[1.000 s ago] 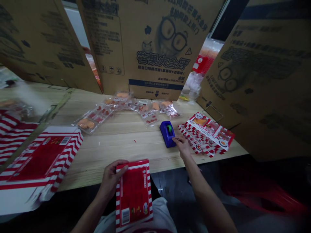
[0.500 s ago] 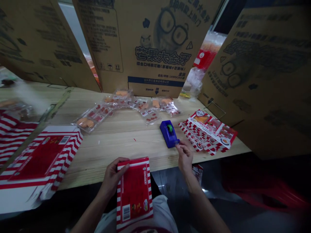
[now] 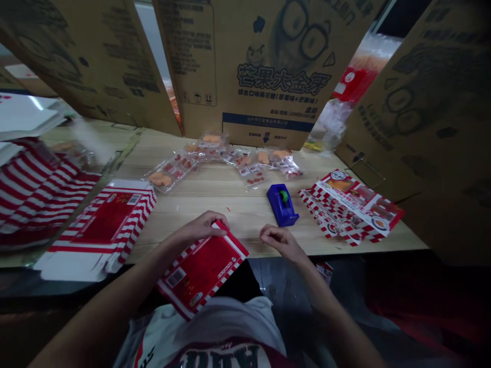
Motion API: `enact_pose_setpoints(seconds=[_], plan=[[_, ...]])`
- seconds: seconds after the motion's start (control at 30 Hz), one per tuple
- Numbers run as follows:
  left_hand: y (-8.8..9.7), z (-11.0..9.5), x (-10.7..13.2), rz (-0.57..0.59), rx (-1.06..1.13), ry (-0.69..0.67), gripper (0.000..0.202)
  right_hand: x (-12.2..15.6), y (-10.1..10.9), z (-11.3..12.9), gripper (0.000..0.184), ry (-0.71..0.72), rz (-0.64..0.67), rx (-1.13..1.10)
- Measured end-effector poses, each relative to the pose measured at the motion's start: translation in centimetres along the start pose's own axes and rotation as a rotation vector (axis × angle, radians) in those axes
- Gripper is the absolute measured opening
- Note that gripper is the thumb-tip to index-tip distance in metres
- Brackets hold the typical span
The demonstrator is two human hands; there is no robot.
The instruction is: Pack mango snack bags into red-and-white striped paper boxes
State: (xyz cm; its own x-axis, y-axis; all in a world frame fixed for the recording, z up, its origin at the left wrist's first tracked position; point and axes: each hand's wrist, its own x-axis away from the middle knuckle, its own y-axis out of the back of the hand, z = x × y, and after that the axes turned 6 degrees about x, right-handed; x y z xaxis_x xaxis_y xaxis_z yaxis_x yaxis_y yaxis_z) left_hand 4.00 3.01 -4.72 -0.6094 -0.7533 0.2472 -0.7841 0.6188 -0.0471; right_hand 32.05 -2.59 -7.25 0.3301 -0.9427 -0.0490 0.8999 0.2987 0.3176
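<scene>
My left hand (image 3: 203, 227) grips the top edge of a red-and-white striped carton (image 3: 201, 268) that lies tilted across my lap and against the wooden table's front edge (image 3: 238, 217). My right hand (image 3: 278, 240) hovers just right of that carton, fingers pinched together on something too small to make out. A blue tape dispenser (image 3: 283, 204) with a green roll stands on the table just beyond my right hand.
A pile of flat striped cartons (image 3: 107, 225) lies at the left, with more (image 3: 34, 189) beyond it. Printed red cards (image 3: 353, 207) are stacked at the right. Clear snack packets (image 3: 215, 158) are spread along the back, before large cardboard boxes (image 3: 268, 66).
My right hand left the tape dispenser and came back toward the carton, fingers pinched. My left hand turned the carton from upright to tilted and lifted it to the table edge. The view shifted.
</scene>
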Motion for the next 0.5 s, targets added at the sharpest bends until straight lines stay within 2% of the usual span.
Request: enact_pose_setpoints(seconds=[0.07, 0.1, 0.13, 0.2, 0.3, 0.4, 0.5], plan=[[-0.4, -0.1, -0.6, 0.049, -0.057, -0.025, 0.021, -1.7, -1.4, 2.1, 0.033, 0.075, 0.228, 0.061], [-0.7, -0.1, -0.7, 0.069, -0.077, -0.042, 0.019, -2.4, -2.1, 2.7, 0.033, 0.11, 0.281, 0.108], [-0.9, -0.1, -0.8, 0.086, -0.088, -0.057, 0.018, -3.1, -2.8, 3.1, 0.033, 0.137, 0.29, 0.17], [-1.1, -0.1, -0.7, 0.088, -0.095, -0.079, 0.016, -3.9, -4.0, 3.3, 0.035, 0.153, 0.223, 0.325], [-1.0, -0.3, 0.2, 0.041, -0.117, -0.106, 0.015, -4.2, -4.8, 2.9, 0.035, 0.071, 0.111, 0.416], [-1.1, -0.9, 1.2, 0.055, -0.15, -0.136, 0.016, -3.7, -5.2, 2.2, 0.036, -0.126, 0.163, 0.157], [-1.8, -1.8, 1.8, 0.164, -0.135, -0.119, 0.02, -3.0, -6.3, 1.6, 0.054, -0.328, 0.444, -0.285]])
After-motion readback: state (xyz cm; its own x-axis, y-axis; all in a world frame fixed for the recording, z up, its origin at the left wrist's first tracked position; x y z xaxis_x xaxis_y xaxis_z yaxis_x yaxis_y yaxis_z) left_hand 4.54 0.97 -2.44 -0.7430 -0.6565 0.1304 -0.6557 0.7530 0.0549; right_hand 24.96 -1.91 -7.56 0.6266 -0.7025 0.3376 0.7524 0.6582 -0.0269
